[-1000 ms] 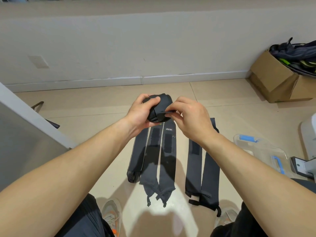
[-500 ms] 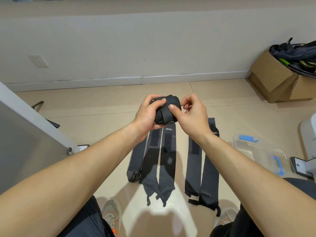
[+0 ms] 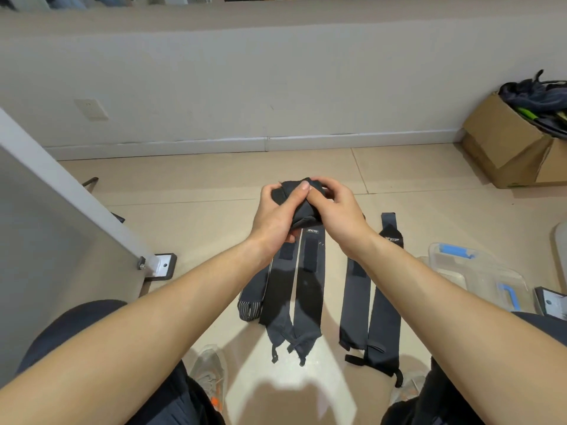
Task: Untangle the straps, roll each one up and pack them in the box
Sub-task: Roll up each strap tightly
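Beige tile floor (image 3: 429, 210): L hand (image 3: 274, 217) & R hand (image 3: 342, 216), grip tight on rolled black fabric strap (image 3: 302, 213); flat dark straps (image 3: 310, 289) below grip.

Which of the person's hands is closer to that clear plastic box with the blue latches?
Right. The right hand grips the rolled strap on the side toward the clear plastic box; the left hand grips the strap's far side, farther away.
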Motion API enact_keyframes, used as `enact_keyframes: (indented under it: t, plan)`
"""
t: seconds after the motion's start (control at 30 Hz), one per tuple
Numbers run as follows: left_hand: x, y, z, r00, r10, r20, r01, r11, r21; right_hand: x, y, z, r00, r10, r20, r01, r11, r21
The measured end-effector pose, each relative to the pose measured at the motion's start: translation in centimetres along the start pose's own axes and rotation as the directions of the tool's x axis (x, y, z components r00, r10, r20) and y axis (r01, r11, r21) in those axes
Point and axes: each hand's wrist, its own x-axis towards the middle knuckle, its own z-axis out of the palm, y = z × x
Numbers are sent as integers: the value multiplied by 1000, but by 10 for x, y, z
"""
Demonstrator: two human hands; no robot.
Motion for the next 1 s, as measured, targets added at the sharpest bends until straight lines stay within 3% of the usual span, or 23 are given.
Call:
enact_keyframes:
  t: [0.13, 0.3, 0.43, 0.63, 0.77, 0.83, 0.9, 0.93, 1.0]
  plan:
    - [-11, -16, -17, 984, -44, -175, 38, 999, -38, -7, 11, 29, 999, 33, 21, -32, 999, -19]
    - [-27, -49, -49, 965, -136, -225, 114, 988, -108, -23, 32, 71, 999, 51, 5, -49, 974, -221]
    - [-34, -88, -71, 928, -266, -260, 210, 952, -223, -27, 58, 101, 981, 157, 117, -101, 917, -386]
    - [-21, -154, -106, 883, -404, -240, 309, 884, -350, -12, 97, 134, 880, 285, 380, -106, 898, -428]
    - [-4, -183, -125, 840, -536, -91, 461, 792, -401, 5, 134, 158, 908, 264, 325, -58, 848, -527]
    - [12, -195, -130, 797, -584, -156, 498, 780, -378, 16, 155, 170, 924, 264, 277, -59, 814, -578]
    - [28, -214, -133, 745, -490, -452, 489, 863, -130, 29, 176, 181, 940, 253, 231, -37, 746, -665]
    - [33, -224, -135, 712, -331, -620, 456, 889, 49, 36, 186, 187, 945, 261, 198, -51, 714, -698]
    - [39, -235, -132, 717, -68, -694, 320, 917, 240, 50, 206, 198, 942, 310, 126, -124, 674, -729]
